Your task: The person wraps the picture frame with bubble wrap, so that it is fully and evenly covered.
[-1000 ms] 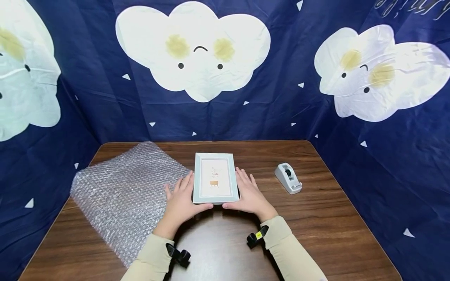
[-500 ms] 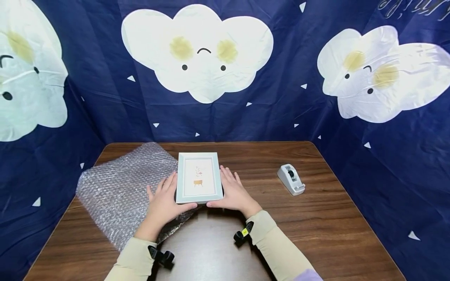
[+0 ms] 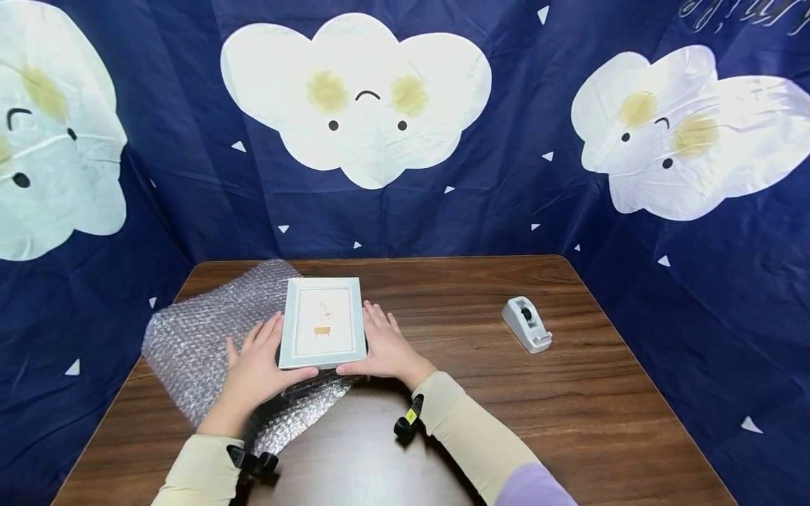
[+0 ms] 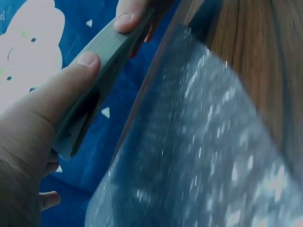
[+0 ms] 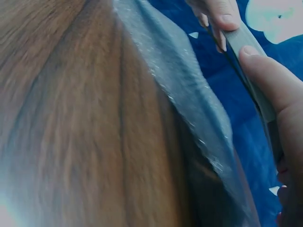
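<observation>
A pale blue picture frame (image 3: 324,323) with a small plant-and-stool print faces up between my hands in the head view. My left hand (image 3: 252,374) grips its left side, thumb along the near edge. On the opposite side my right hand (image 3: 387,349) holds it the same way, the two thumbs a short gap apart. Both wrist views show the frame's edge (image 4: 111,52) raised off the table. Beneath it lies a sheet of bubble wrap (image 3: 199,344), partly covered by the frame and my left arm. Most fingertips are hidden behind the frame in the wrist views.
A white tape dispenser (image 3: 528,325) stands on the right part of the brown wooden table (image 3: 569,407). Dark blue cloth (image 3: 405,225) with white clouds hangs behind the table and along both sides.
Both hands have carried the picture frame leftward, from beside the bubble wrap to over it. More of the wrap's near right corner now shows below the frame. The tape dispenser stays put.
</observation>
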Demonstrator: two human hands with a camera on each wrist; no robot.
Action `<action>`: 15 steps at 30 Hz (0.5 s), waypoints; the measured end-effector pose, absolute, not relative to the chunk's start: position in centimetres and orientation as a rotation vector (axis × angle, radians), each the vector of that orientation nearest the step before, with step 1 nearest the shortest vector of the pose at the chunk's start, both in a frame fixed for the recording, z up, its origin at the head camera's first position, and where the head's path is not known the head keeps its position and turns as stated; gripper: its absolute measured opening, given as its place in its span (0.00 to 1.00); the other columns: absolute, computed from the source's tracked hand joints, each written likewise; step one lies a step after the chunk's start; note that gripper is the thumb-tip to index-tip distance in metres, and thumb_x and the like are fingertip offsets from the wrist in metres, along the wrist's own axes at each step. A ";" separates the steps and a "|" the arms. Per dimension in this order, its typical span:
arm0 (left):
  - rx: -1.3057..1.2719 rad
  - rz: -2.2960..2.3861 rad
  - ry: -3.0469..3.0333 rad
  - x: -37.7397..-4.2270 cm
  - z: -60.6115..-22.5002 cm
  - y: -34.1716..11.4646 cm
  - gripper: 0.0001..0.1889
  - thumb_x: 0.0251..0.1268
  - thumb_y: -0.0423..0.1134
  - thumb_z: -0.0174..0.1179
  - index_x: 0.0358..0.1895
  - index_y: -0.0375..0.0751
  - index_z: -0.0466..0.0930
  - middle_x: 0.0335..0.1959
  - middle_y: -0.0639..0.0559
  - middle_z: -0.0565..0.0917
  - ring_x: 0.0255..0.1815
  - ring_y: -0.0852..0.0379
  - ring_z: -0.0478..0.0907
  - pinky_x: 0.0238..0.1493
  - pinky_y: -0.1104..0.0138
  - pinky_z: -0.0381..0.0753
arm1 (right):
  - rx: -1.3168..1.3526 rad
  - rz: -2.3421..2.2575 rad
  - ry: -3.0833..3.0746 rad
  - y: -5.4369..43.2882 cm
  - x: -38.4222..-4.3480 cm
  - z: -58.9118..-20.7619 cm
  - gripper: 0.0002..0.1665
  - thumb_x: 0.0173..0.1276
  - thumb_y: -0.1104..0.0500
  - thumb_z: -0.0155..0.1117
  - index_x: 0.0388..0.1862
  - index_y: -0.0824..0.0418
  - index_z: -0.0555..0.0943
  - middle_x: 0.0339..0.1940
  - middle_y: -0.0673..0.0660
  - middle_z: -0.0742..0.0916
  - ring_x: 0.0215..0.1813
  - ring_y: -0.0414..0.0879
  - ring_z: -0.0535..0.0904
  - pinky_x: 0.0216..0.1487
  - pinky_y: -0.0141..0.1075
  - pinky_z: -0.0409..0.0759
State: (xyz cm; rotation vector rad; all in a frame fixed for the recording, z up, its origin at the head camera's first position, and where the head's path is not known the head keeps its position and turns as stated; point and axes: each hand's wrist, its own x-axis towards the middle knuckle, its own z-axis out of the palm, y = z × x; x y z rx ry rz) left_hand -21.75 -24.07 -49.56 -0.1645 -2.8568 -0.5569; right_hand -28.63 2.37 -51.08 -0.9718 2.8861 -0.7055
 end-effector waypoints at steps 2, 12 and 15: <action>-0.160 -0.552 -2.861 -21.7 -49.8 -24.8 0.67 0.40 0.78 0.68 0.80 0.37 0.55 0.78 0.35 0.60 0.73 0.25 0.55 0.66 0.23 0.34 | -0.972 -0.705 2.877 1.5 -28.8 -51.4 0.77 0.51 0.21 0.68 0.83 0.64 0.45 0.84 0.64 0.53 0.83 0.59 0.46 0.80 0.57 0.46; -0.117 -0.621 -2.855 -21.5 -50.8 -28.2 0.68 0.41 0.75 0.71 0.81 0.38 0.51 0.77 0.31 0.59 0.71 0.20 0.57 0.64 0.21 0.38 | -0.993 -0.705 2.828 -2.1 -29.1 -52.0 0.76 0.53 0.21 0.66 0.84 0.63 0.44 0.84 0.63 0.52 0.84 0.57 0.45 0.80 0.52 0.46; -0.118 -0.645 -2.864 -21.4 -51.2 -29.3 0.67 0.42 0.74 0.71 0.81 0.39 0.50 0.77 0.30 0.58 0.71 0.20 0.56 0.64 0.21 0.39 | -0.987 -0.682 2.840 -3.2 -29.1 -52.2 0.76 0.53 0.20 0.65 0.84 0.63 0.45 0.84 0.62 0.52 0.84 0.55 0.45 0.80 0.52 0.46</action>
